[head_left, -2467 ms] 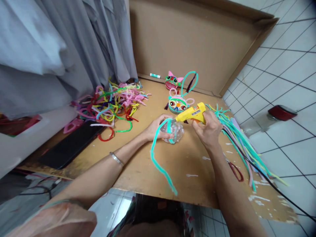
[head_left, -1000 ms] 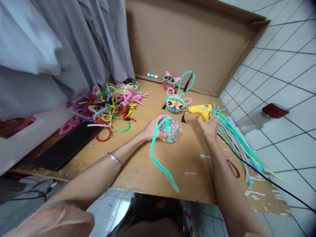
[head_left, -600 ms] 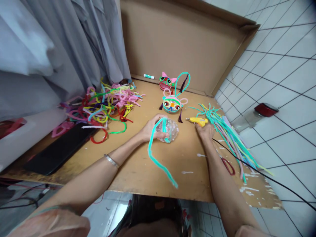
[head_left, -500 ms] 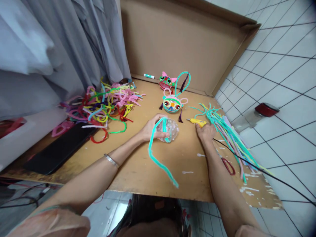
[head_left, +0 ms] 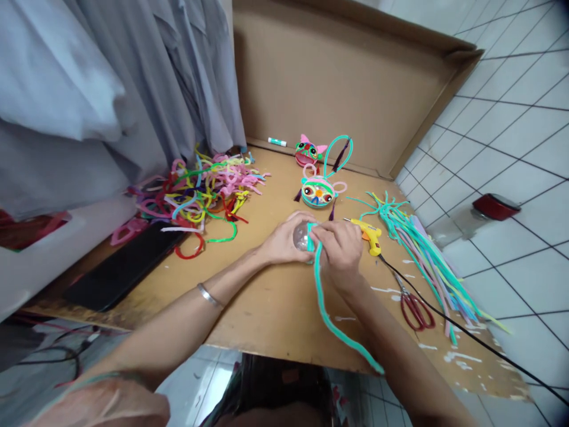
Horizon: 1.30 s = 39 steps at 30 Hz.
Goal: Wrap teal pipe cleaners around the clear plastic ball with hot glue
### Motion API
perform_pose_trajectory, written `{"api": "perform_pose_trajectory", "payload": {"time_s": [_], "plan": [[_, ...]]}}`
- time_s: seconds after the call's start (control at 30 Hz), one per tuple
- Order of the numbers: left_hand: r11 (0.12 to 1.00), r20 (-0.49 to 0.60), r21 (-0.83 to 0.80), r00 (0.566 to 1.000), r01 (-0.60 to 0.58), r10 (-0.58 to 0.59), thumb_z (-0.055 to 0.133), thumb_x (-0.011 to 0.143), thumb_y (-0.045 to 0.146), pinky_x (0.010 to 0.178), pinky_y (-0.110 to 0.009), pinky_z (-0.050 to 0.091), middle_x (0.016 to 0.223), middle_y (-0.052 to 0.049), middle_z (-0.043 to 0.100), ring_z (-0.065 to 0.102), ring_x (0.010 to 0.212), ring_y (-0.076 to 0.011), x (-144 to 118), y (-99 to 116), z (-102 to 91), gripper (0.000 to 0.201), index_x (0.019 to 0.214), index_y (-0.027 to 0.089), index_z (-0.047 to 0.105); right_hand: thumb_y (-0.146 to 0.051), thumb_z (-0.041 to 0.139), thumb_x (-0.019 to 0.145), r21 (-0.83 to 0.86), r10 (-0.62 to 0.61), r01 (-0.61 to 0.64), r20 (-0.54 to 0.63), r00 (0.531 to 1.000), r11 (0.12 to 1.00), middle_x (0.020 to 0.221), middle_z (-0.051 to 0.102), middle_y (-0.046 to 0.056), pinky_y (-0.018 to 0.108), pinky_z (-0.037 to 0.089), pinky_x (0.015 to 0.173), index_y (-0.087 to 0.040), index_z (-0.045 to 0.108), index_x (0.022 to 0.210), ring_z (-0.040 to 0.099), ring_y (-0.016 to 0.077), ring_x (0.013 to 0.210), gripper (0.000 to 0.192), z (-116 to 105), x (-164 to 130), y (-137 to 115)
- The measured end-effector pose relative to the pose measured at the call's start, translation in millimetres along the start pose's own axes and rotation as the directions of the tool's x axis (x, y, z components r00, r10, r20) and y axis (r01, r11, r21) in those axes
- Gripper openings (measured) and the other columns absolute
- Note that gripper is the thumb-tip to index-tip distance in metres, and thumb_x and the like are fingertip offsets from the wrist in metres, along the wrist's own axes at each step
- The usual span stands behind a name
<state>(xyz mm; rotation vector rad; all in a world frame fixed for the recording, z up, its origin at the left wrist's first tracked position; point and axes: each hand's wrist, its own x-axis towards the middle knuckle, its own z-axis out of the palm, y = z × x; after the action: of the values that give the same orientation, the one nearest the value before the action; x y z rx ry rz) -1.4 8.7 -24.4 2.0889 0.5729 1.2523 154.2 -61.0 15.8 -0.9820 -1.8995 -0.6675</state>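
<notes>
My left hand is closed round a clear plastic ball above the middle of the table. A turquoise pipe cleaner wraps the ball's right side, and its long free end hangs down toward the table's front edge. With the fingertips of my right hand, I pinch the pipe cleaner against the ball. Just right of that hand lies a yellow glue gun, untouched, with its black cord running off to the right.
Two decorated animal heads, one with turquoise trim and one red and green, stand behind my hands. Loose pipe cleaners pile up at left by a black slab. At right lie straight pipe cleaners and red-handled scissors.
My right hand has let go of the glue gun and moved left onto the pipe cleaner at the ball. The ball has been turned, and the strand's free end now hangs farther right.
</notes>
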Motion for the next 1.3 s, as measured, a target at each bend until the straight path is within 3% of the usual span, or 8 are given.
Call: {"api": "perform_pose_trajectory", "payload": {"time_s": [0.07, 0.13, 0.23, 0.33, 0.47, 0.7, 1.3], "plan": [[1.000, 0.009, 0.012, 1.000, 0.011, -0.011, 0.082, 0.056, 0.029, 0.105, -0.047, 0.046, 0.120, -0.010, 0.060, 0.058, 0.117, -0.0287, 0.0, 1.4, -0.1, 0.063, 0.113, 0.021, 0.057, -0.023, 0.056, 0.093, 0.091, 0.070, -0.069, -0.011, 0.997, 0.993, 0.085, 0.074, 0.005, 0.035, 0.046, 0.074, -0.024, 0.071, 0.095, 0.066, 0.0193, 0.080, 0.015, -1.8, 0.6, -0.3], [0.999, 0.005, 0.006, 0.999, 0.032, -0.032, 0.083, 0.055, 0.030, 0.105, -0.047, 0.046, 0.121, -0.011, 0.059, 0.058, 0.117, -0.0291, 0.0, 1.2, -0.7, 0.065, 0.113, 0.020, 0.057, -0.024, 0.056, 0.094, 0.244, 0.212, -0.207, 0.003, 0.977, 0.947, 0.085, 0.076, 0.004, 0.034, 0.050, 0.074, -0.024, 0.072, 0.091, 0.068, 0.0181, 0.077, 0.017, -3.0, 1.3, 2.7], [0.997, -0.008, -0.013, 0.997, 0.072, -0.072, 0.083, 0.054, 0.029, 0.105, -0.047, 0.046, 0.121, -0.010, 0.058, 0.058, 0.117, -0.0290, 0.2, -0.9, -1.3, 0.065, 0.114, 0.020, 0.057, -0.030, 0.059, 0.092, 0.460, 0.453, -0.437, 0.083, 0.888, 0.773, 0.090, 0.078, 0.003, 0.034, 0.055, 0.077, -0.024, 0.074, 0.096, 0.071, 0.0187, 0.081, 0.016, -3.5, 1.2, 5.3], [0.993, -0.017, -0.022, 0.993, 0.117, -0.117, 0.083, 0.054, 0.031, 0.105, -0.046, 0.045, 0.121, -0.009, 0.059, 0.059, 0.117, -0.0287, 0.4, -2.4, -1.5, 0.065, 0.113, 0.021, 0.058, -0.035, 0.058, 0.093, 0.508, 0.542, -0.529, 0.138, 0.829, 0.680, 0.087, 0.078, 0.003, 0.035, 0.057, 0.077, -0.024, 0.076, 0.091, 0.071, 0.0197, 0.082, 0.022, -2.0, -2.0, 4.5], [0.992, -0.007, -0.039, 0.993, 0.118, -0.118, 0.083, 0.053, 0.028, 0.105, -0.045, 0.045, 0.123, -0.009, 0.059, 0.058, 0.117, -0.0285, 0.5, -1.7, -2.5, 0.066, 0.114, 0.020, 0.058, -0.039, 0.052, 0.095, 0.493, 0.523, -0.492, 0.086, 0.848, 0.717, 0.082, 0.077, 0.003, 0.038, 0.056, 0.080, -0.024, 0.076, 0.084, 0.071, 0.0204, 0.081, 0.031, 3.0, -8.3, 2.9], [0.991, 0.006, -0.038, 0.992, 0.125, -0.125, 0.083, 0.054, 0.029, 0.103, -0.045, 0.046, 0.122, -0.011, 0.059, 0.060, 0.115, -0.0285, 1.2, 2.7, -3.8, 0.064, 0.112, 0.019, 0.058, -0.036, 0.050, 0.097, 0.507, 0.423, -0.390, 0.055, 0.905, 0.769, 0.086, 0.077, 0.003, 0.042, 0.054, 0.088, -0.025, 0.074, 0.086, 0.072, 0.0208, 0.090, 0.028, 10.9, -16.6, 4.5], [0.990, 0.002, -0.089, 0.994, 0.110, -0.110, 0.084, 0.053, 0.025, 0.104, -0.046, 0.046, 0.125, -0.011, 0.060, 0.059, 0.117, -0.0290, 0.5, 0.6, -4.4, 0.065, 0.112, 0.019, 0.059, -0.029, 0.050, 0.098, 0.517, 0.354, -0.333, 0.061, 0.933, 0.788, 0.086, 0.075, 0.003, 0.042, 0.052, 0.088, -0.025, 0.073, 0.090, 0.071, 0.0205, 0.091, 0.025, 12.4, -22.4, 5.4]]}}
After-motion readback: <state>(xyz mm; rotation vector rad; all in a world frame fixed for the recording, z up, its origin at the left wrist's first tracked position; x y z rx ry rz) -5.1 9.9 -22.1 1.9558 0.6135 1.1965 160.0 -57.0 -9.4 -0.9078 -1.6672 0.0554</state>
